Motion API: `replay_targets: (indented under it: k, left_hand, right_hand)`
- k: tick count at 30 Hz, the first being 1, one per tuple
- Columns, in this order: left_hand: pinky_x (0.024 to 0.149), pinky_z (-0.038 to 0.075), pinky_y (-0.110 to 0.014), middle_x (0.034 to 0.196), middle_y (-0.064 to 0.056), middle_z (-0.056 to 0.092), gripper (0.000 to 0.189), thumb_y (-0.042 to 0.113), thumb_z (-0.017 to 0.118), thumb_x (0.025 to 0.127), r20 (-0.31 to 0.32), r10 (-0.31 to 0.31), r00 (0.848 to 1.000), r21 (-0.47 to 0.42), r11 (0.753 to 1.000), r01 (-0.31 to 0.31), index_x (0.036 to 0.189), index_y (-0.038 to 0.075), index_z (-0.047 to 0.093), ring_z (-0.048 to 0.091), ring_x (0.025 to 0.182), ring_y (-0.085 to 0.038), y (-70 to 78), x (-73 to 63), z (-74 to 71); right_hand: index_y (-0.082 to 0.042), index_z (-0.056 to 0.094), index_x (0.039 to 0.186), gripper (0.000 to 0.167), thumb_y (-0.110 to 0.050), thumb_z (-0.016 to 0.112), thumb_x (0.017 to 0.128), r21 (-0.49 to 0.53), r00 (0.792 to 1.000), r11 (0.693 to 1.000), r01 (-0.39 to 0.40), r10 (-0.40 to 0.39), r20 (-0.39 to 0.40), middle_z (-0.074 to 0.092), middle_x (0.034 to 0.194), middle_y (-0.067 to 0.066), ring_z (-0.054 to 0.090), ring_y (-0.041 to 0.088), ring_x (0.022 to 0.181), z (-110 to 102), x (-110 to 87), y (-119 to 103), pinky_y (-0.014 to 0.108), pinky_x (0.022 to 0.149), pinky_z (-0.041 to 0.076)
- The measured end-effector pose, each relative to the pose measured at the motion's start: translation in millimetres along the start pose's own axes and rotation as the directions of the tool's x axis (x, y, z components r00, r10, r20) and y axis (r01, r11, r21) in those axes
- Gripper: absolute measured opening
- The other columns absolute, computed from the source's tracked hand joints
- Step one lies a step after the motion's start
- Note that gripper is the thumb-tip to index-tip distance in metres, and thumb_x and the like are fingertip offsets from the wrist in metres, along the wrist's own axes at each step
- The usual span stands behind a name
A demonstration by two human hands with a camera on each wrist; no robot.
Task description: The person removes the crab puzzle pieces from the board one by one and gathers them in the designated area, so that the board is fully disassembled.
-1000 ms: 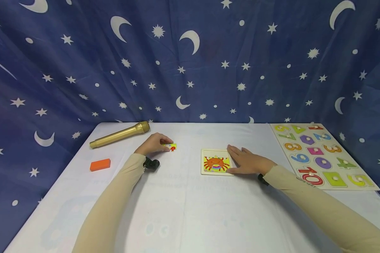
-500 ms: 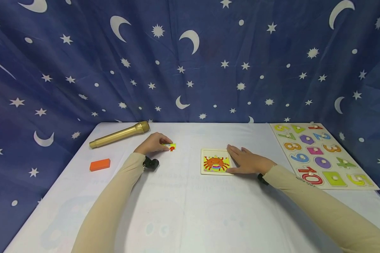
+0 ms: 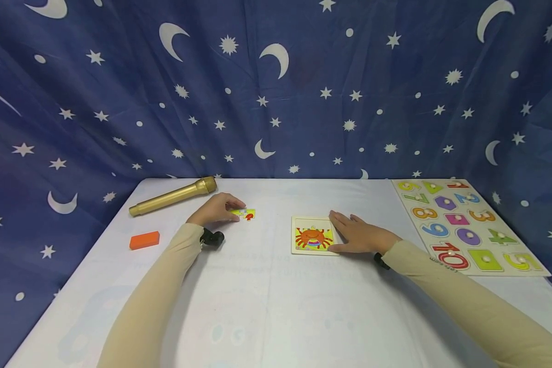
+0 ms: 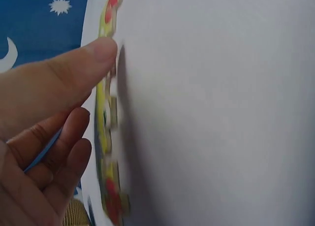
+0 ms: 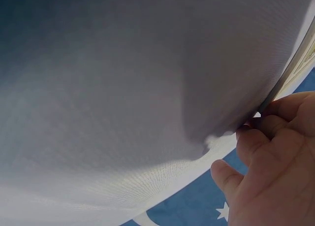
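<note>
My left hand [image 3: 217,209] pinches a small yellow jigsaw piece [image 3: 250,215] with a red mark, with the thumb at the near side and fingers at the far side. In the left wrist view, the thumb of my left hand [image 4: 54,83] lies over the upright-looking, knobbed edge of the yellow and red jigsaw piece [image 4: 114,196]. Farther right, my right hand [image 3: 363,235] rests with extended fingers over the right side of a square puzzle tray [image 3: 294,235]. An orange crab picture [image 3: 314,238] fills its lower part; its right part is hidden. In the right wrist view, my right hand [image 5: 270,157] touches the tray's edge.
A gold microphone [image 3: 175,196] lies at the back left, and an orange block [image 3: 144,240] lies nearer. On the right is a number-and-shape peg board [image 3: 462,266]. A blue star-and-moon curtain [image 3: 276,128] stands behind the white table [image 3: 267,312].
My left hand has slid slightly left along the jigsaw piece, so more of the piece shows. The right hand and the puzzle tray have stayed put.
</note>
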State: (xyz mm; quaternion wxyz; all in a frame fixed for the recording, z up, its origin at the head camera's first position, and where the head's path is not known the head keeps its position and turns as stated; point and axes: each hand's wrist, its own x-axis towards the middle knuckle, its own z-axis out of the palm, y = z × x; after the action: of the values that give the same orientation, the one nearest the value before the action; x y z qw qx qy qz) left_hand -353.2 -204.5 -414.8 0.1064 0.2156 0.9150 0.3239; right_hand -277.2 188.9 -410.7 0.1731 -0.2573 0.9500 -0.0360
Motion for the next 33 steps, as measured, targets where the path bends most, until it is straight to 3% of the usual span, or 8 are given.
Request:
replay_targets:
  k: [8,20,23,27,33]
  left_hand:
    - [0.100,0.043,-0.045,0.119,-0.017,0.065,0.039,0.007,0.075,0.077,-0.006,-0.016,1.000,0.022,1.000,0.016,0.115,0.001,0.066,0.058,0.113,-0.032,-9.9,-9.1,-6.1]
    - [0.096,0.046,-0.043,0.119,-0.016,0.065,0.039,0.007,0.075,0.078,-0.028,-0.012,1.000,0.012,1.000,0.012,0.115,0.002,0.066,0.058,0.112,-0.030,-8.2,-10.4,-8.9]
    - [0.100,0.043,-0.045,0.122,-0.016,0.063,0.038,0.007,0.073,0.079,-0.069,0.001,0.998,-0.025,1.000,-0.002,0.117,0.001,0.065,0.056,0.113,-0.031,0.6,-11.0,-10.6]
    - [0.104,0.040,-0.046,0.122,-0.016,0.063,0.039,0.008,0.072,0.081,-0.115,0.065,0.991,-0.036,0.997,-0.070,0.119,0.001,0.064,0.055,0.114,-0.031,21.9,-6.2,-6.9]
    - [0.102,0.043,-0.041,0.120,-0.013,0.064,0.040,0.010,0.072,0.081,-0.081,0.152,0.985,-0.029,0.987,-0.155,0.119,0.002,0.063,0.056,0.111,-0.029,61.2,8.0,21.4]
  right_hand:
    - [0.000,0.012,0.150,0.100,-0.066,0.049,0.085,0.007,1.000,1.000,-0.011,0.010,0.003,0.010,0.158,0.017,0.013,0.032,0.145,0.3,-0.3,-0.2,0.052,0.117,0.011]
    - [0.001,0.013,0.149,0.099,-0.065,0.049,0.085,0.002,1.000,1.000,0.011,-0.011,-0.016,0.011,0.158,0.017,0.014,0.032,0.145,2.3,1.3,0.3,0.052,0.117,0.012]
    - [0.000,0.012,0.149,0.100,-0.066,0.048,0.085,-0.002,1.000,1.000,0.010,-0.010,-0.012,0.011,0.158,0.017,0.014,0.032,0.145,1.8,0.9,-0.7,0.052,0.117,0.013]
    - [0.000,0.012,0.150,0.100,-0.067,0.048,0.085,0.001,1.000,1.000,0.002,-0.002,-0.005,0.010,0.158,0.017,0.013,0.032,0.145,0.7,0.2,-1.5,0.053,0.116,0.012]
    - [0.000,0.011,0.150,0.100,-0.065,0.049,0.085,-0.005,1.000,1.000,-0.006,0.006,-0.001,0.010,0.158,0.017,0.013,0.032,0.145,0.1,0.8,-1.1,0.053,0.117,0.013]
